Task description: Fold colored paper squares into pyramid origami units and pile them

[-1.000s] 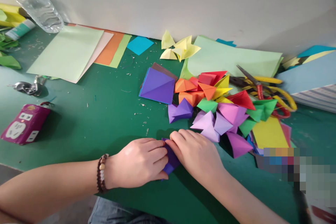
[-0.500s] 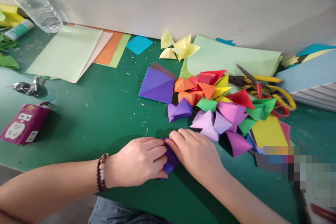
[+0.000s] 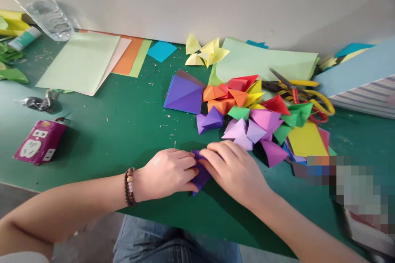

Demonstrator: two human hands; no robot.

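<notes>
Near the table's front edge, a piece of purple paper [image 3: 202, 176] lies between my two hands, partly folded and partly covered by fingers. My left hand [image 3: 171, 174], with a beaded bracelet [image 3: 129, 187] on its wrist, pinches the paper's left side. From the right, my right hand [image 3: 236, 172] has its thumb and fingers closed on the upper part of the same paper. Just beyond are a folded purple piece [image 3: 210, 121] and a stack of purple squares [image 3: 184, 95]. Folded pink and lilac pieces [image 3: 265, 119] lie beyond my right hand.
Scissors with red and yellow handles [image 3: 317, 107] lie behind the folded pieces. Pale green sheets [image 3: 80, 59] rest at back left, beside a water bottle [image 3: 46, 12]. A purple box [image 3: 40, 141], keys [image 3: 40, 102] and glue stick [image 3: 24, 38] are at left. A wall closes the back.
The view has shifted a little, showing more of my lap. Both hands still hold the purple paper; my right fingers are spread slightly more, and more of the paper's lower tip shows.
</notes>
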